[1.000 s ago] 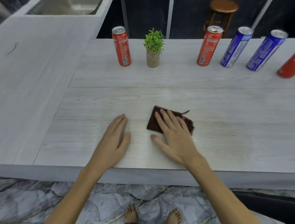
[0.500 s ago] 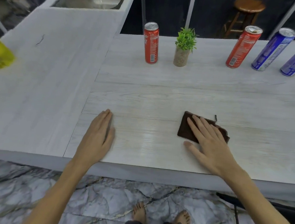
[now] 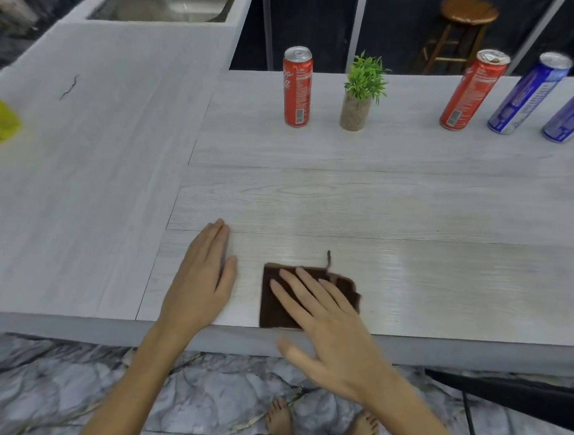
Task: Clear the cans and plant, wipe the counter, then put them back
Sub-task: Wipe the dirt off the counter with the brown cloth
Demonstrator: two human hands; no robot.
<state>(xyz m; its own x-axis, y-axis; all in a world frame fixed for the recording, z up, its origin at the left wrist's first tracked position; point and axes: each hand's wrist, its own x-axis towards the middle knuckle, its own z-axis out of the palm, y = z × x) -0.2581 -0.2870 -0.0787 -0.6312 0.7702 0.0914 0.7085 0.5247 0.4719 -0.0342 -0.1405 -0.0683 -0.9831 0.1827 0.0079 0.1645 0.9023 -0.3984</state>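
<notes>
Brown cloth (image 3: 277,305) lies at the counter (image 3: 416,210) edge under the flat right hand (image 3: 328,327). The left hand (image 3: 201,279) rests flat beside it.

left tall red aluminium can (image 3: 296,87): "Coke", faint | other cans' print: too blurred to read

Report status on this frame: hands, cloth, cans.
Left hand flat on counter. Right hand pressing brown cloth at near edge. Cans, plant along far edge.
</notes>
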